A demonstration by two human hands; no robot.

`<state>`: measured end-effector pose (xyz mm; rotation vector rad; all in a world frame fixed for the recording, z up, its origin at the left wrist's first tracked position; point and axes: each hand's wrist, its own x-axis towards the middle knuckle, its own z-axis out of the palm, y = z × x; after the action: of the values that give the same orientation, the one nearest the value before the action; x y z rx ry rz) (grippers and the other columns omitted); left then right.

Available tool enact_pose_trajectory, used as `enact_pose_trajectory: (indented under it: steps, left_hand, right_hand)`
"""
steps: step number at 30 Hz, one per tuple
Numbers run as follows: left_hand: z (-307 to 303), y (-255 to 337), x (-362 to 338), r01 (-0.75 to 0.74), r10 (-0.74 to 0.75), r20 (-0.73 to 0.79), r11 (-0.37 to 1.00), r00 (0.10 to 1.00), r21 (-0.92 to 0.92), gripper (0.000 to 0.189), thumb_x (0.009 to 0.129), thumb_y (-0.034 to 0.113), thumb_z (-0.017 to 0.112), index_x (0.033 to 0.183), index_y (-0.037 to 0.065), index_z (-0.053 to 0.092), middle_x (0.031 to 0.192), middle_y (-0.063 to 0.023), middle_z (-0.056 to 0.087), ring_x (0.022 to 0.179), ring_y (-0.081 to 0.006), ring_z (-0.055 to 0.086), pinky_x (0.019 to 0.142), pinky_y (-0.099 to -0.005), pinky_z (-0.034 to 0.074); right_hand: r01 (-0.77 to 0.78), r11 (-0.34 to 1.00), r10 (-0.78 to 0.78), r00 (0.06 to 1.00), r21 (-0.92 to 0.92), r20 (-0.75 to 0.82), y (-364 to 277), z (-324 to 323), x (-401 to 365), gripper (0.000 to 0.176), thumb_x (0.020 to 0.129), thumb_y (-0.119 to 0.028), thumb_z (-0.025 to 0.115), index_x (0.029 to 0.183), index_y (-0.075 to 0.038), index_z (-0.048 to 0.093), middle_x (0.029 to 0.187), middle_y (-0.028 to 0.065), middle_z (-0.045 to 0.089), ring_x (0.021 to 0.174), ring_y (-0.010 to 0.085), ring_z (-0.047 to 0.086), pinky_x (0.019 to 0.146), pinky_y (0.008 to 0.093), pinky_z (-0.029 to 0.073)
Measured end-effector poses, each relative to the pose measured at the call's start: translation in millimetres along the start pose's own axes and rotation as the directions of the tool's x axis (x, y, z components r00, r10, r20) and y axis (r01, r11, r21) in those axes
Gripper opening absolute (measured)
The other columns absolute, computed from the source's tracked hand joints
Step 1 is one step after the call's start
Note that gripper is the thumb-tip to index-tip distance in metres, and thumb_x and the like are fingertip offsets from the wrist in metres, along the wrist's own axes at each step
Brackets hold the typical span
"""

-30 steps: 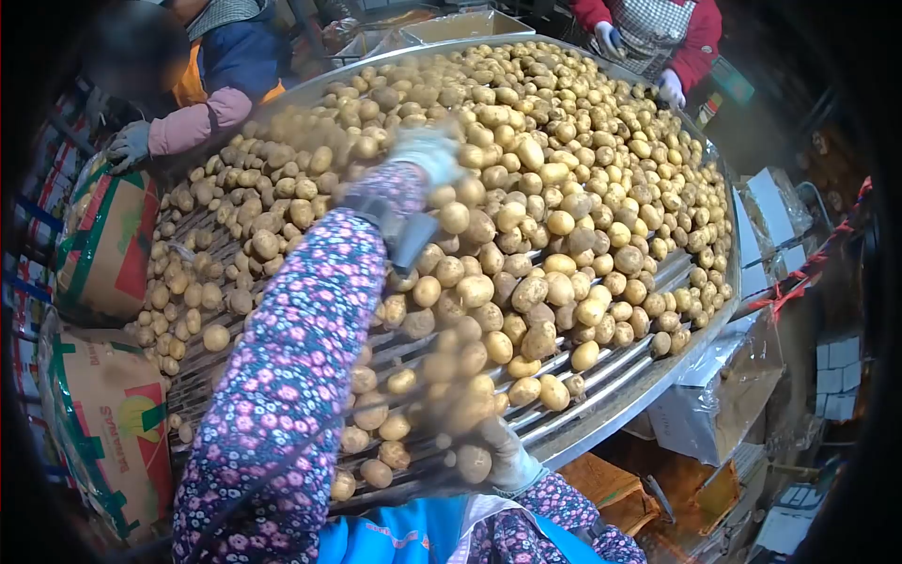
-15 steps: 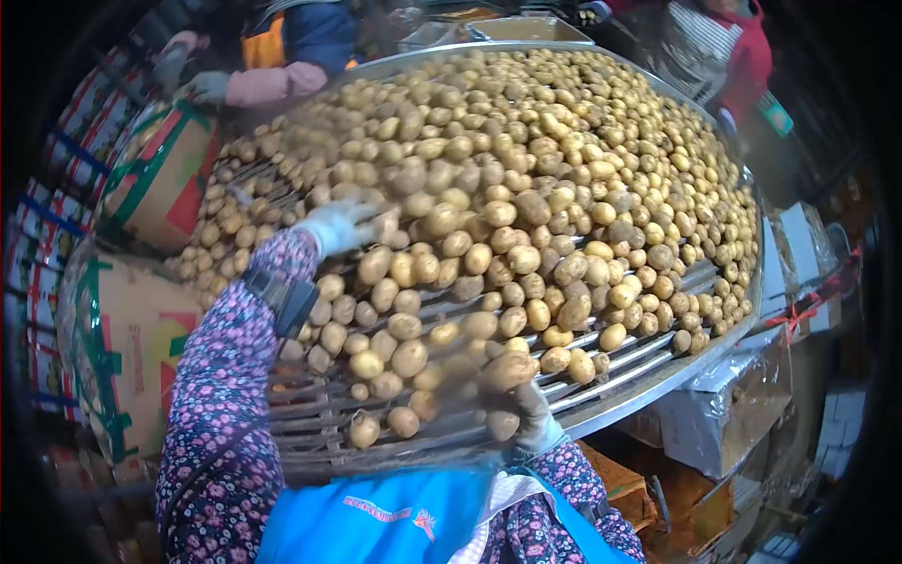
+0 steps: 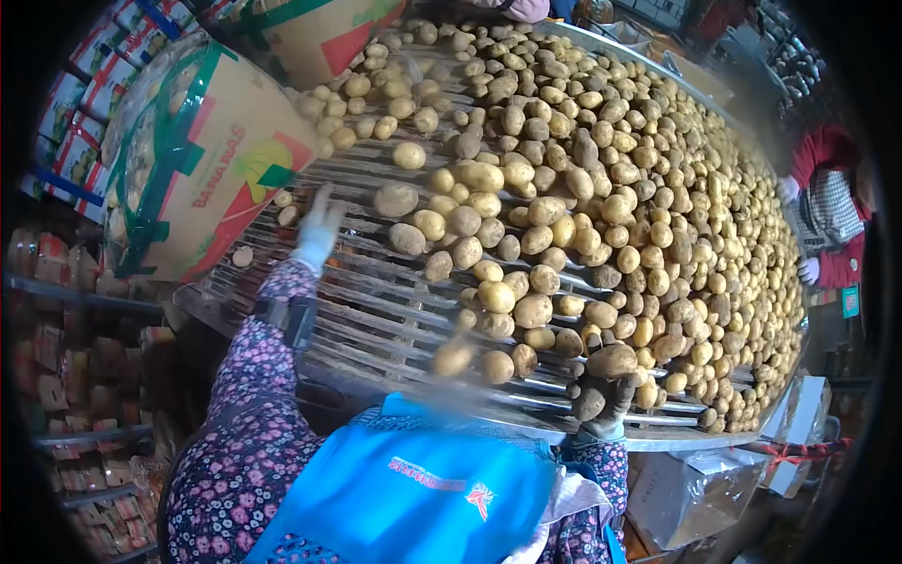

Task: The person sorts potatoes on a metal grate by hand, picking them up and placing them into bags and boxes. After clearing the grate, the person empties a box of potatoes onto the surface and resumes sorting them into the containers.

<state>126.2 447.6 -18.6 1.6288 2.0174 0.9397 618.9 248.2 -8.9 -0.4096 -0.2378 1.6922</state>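
My left hand (image 3: pixel 320 228), in a pale glove, reaches over the slatted metal table (image 3: pixel 366 310) with its fingers stretched out and nothing visible in them. A few small potatoes (image 3: pixel 287 215) lie just beside it, near the banana box. Close to the table's near edge, my right hand (image 3: pixel 614 406) wears a dirty grey glove and is closed around potatoes; a large brownish potato (image 3: pixel 612 361) shows at its fingertips and a smaller dark potato (image 3: pixel 589 405) by the palm. Other potatoes (image 3: pixel 534 311) surround that hand. One blurred potato (image 3: pixel 452 357) is on the slats between my hands.
A banana box (image 3: pixel 221 164) with green tape stands at the table's left edge, another carton (image 3: pixel 324 42) behind it. A deep heap of potatoes (image 3: pixel 695 235) covers the right side. A person in red sleeves (image 3: pixel 832 207) stands across. A plastic-covered box (image 3: pixel 695 493) sits below right.
My view has swung left and down. My left hand has left the potatoes and moved to bare slats beside the banana box. My right hand still grips potatoes.
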Motion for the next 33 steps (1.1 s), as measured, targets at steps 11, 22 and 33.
enact_pose_trajectory:
  steps: [11,22,33]
  left_hand:
    - [70.5,136.3,2.5,0.081,0.175,0.353,0.793,0.919,-0.603,0.046,0.086,0.000,0.067,0.131,-0.002,0.056,0.124,-0.0106,0.060,0.111,-0.0172,0.057,0.095,-0.0290,0.050]
    - [116.7,253.1,-153.7,-0.231,0.681,0.640,0.728,0.356,-0.646,0.055,0.089,0.021,0.069,0.137,0.000,0.051,0.127,-0.0152,0.061,0.120,-0.0234,0.057,0.103,-0.0351,0.044]
    - [308.7,393.6,-121.5,-0.998,0.774,0.630,-0.033,-0.064,-0.060,0.048,0.087,0.028,0.057,0.133,0.014,0.053,0.130,-0.0081,0.056,0.127,-0.0259,0.048,0.110,-0.0493,0.030]
  right_hand:
    - [-0.019,0.994,0.012,0.998,-0.109,-0.065,4.8,34.4,8.8,0.098,0.079,-0.066,0.069,0.151,-0.013,0.029,0.152,0.0158,0.035,0.129,0.0356,0.048,0.084,0.0368,0.059]
    - [-0.021,0.996,0.010,0.992,-0.083,-0.128,3.0,51.2,-32.2,0.109,0.068,-0.072,0.073,0.145,-0.004,0.038,0.135,0.0158,0.053,0.115,0.0298,0.059,0.086,0.0414,0.057]
    - [0.572,0.820,-0.546,0.788,0.010,-0.283,-39.6,-22.5,-72.4,0.107,0.069,-0.069,0.075,0.146,-0.005,0.035,0.147,0.0144,0.040,0.135,0.0324,0.040,0.114,0.0473,0.035]
